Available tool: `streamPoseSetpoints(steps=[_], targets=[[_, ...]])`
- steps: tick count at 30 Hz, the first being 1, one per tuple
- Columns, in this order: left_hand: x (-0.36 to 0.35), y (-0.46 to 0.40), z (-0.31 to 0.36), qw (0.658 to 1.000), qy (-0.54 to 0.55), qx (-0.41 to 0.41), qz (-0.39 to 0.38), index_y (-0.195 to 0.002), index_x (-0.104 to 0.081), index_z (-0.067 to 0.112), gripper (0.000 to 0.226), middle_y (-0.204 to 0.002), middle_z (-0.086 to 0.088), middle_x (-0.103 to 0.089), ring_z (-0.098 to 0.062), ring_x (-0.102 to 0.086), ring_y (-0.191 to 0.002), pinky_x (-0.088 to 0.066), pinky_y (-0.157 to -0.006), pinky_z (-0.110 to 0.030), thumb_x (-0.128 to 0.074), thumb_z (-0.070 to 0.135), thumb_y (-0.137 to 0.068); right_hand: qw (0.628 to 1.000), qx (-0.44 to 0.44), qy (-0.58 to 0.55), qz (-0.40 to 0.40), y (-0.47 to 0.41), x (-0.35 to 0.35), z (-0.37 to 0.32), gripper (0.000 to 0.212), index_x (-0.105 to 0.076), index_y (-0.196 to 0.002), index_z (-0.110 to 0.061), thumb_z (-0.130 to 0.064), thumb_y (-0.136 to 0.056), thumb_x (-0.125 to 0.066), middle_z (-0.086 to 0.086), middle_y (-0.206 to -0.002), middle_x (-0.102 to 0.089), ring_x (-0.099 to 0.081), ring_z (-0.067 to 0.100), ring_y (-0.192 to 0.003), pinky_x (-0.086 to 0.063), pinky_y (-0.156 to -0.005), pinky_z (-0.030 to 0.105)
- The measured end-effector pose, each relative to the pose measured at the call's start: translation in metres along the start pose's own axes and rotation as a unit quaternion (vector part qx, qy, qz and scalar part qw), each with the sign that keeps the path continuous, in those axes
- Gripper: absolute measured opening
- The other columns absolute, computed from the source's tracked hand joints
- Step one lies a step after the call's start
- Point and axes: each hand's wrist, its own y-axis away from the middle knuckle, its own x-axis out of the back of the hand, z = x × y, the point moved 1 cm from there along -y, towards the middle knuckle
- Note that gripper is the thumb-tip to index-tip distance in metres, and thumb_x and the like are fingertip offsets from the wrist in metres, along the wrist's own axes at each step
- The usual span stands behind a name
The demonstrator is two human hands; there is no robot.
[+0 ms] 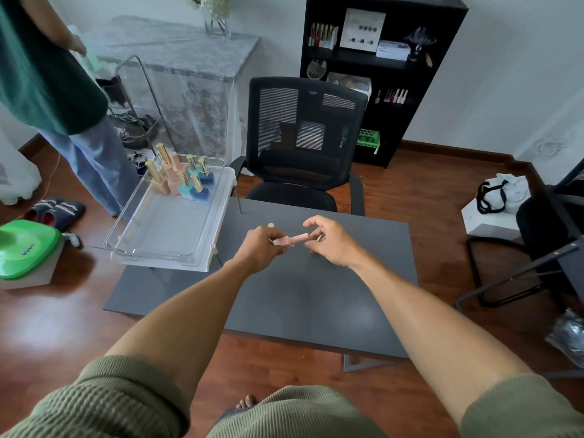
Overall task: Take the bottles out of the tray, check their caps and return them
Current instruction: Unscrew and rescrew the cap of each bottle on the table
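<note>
While gripped, pink bottle (pixel 289 240) between fingers (pixel 311 222).

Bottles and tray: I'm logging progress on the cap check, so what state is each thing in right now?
Pink bottle: out of the tray, held sideways above the table between both hands.
Left hand: grips the bottle's base.
Right hand: fingers pinch the gold cap end.
Tray: on the table's left corner, near half bare.
Tray bottles: upright, capped, clustered at the far end.
Chair: unoccupied.
</note>
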Motion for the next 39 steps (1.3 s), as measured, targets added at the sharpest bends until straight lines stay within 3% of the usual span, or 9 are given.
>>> streamPoseSetpoints(steps=[6,9,11,14,19,22,25,34,39], targets=[[-0.003,-0.001,0.003,1.000,-0.008,-0.006,0.000,-0.098,-0.078,0.025,0.010,-0.084,0.004,-0.066,-0.016,-0.058,-0.076,-0.043,-0.059,-0.024,-0.077,0.020,-0.089,0.999,0.021,0.018,0.021,0.001,-0.001,0.002,0.023,-0.065,-0.105,-0.019,0.001,-0.095,-0.068,0.006,-0.103,-0.067,-0.072,0.035,-0.088,-0.055,-0.064,0.034],[-0.003,0.000,0.001,1.000,-0.004,-0.004,-0.002,-0.096,-0.078,0.026,0.008,-0.086,0.002,-0.068,-0.018,-0.060,-0.077,-0.046,-0.060,-0.027,-0.078,0.022,-0.089,1.000,0.010,0.006,0.023,-0.001,-0.002,0.004,0.011,-0.069,-0.103,-0.014,-0.005,-0.096,-0.069,0.008,-0.094,-0.071,-0.074,0.030,-0.082,-0.059,-0.071,0.043],[-0.003,0.001,0.000,1.000,0.002,-0.002,-0.002,-0.095,-0.078,0.026,0.008,-0.086,0.003,-0.069,-0.019,-0.063,-0.082,-0.050,-0.065,-0.030,-0.078,0.022,-0.089,1.000,0.000,0.019,0.023,-0.002,-0.003,0.005,0.003,-0.071,-0.099,-0.018,-0.015,-0.098,-0.070,0.005,-0.083,-0.075,-0.070,0.018,-0.068,-0.054,-0.060,0.036],[-0.002,0.002,0.000,1.000,0.001,-0.002,-0.004,-0.094,-0.078,0.026,0.008,-0.087,0.003,-0.070,-0.021,-0.065,-0.084,-0.054,-0.070,-0.036,-0.077,0.020,-0.089,0.999,-0.020,0.035,0.022,-0.001,-0.004,0.004,0.013,-0.073,-0.093,-0.021,-0.027,-0.101,-0.066,0.000,-0.073,-0.076,-0.068,0.018,-0.062,-0.050,-0.055,0.035],[-0.003,0.003,-0.001,1.000,-0.010,-0.002,-0.006,-0.099,-0.078,0.021,0.009,-0.090,0.001,-0.071,-0.022,-0.065,-0.083,-0.050,-0.065,-0.031,-0.076,0.019,-0.090,0.998,-0.040,0.041,0.009,-0.001,-0.009,0.007,0.037,-0.072,-0.083,-0.019,-0.046,-0.103,-0.057,-0.004,-0.071,-0.076,-0.074,0.011,-0.062,-0.062,-0.071,0.041],[-0.003,0.003,-0.003,1.000,-0.012,-0.003,-0.005,-0.100,-0.078,0.021,0.010,-0.092,0.000,-0.071,-0.021,-0.065,-0.085,-0.053,-0.071,-0.034,-0.076,0.019,-0.090,0.999,-0.033,0.033,0.016,-0.002,-0.010,0.009,0.035,-0.069,-0.098,-0.017,-0.050,-0.100,-0.060,-0.005,-0.083,-0.076,-0.075,0.011,-0.066,-0.062,-0.073,0.043],[-0.003,0.002,-0.003,1.000,-0.018,-0.004,-0.005,-0.102,-0.079,0.019,0.013,-0.095,-0.002,-0.072,-0.022,-0.065,-0.089,-0.053,-0.076,-0.036,-0.076,0.017,-0.090,1.000,0.004,0.026,0.005,-0.003,-0.008,0.009,0.035,-0.060,-0.127,-0.027,-0.035,-0.096,-0.073,-0.004,-0.102,-0.072,-0.074,0.016,-0.082,-0.063,-0.080,0.043],[-0.005,0.002,0.002,0.999,-0.027,-0.018,-0.008,-0.104,-0.078,0.017,0.015,-0.097,-0.003,-0.071,-0.022,-0.063,-0.090,-0.050,-0.074,-0.032,-0.076,0.016,-0.090,0.997,0.049,0.048,0.022,-0.005,-0.009,0.010,0.025,-0.060,-0.092,-0.034,-0.014,-0.093,-0.075,-0.004,-0.094,-0.063,-0.064,0.025,-0.077,-0.060,-0.067,0.054],[-0.005,0.003,0.001,0.999,-0.035,-0.016,-0.012,-0.101,-0.079,0.018,0.012,-0.094,-0.003,-0.072,-0.023,-0.063,-0.088,-0.052,-0.076,-0.037,-0.076,0.015,-0.089,0.999,0.028,0.039,0.025,-0.005,-0.010,0.010,0.014,-0.066,-0.095,-0.029,-0.023,-0.093,-0.078,-0.006,-0.091,-0.068,-0.064,0.019,-0.078,-0.058,-0.066,0.041]])
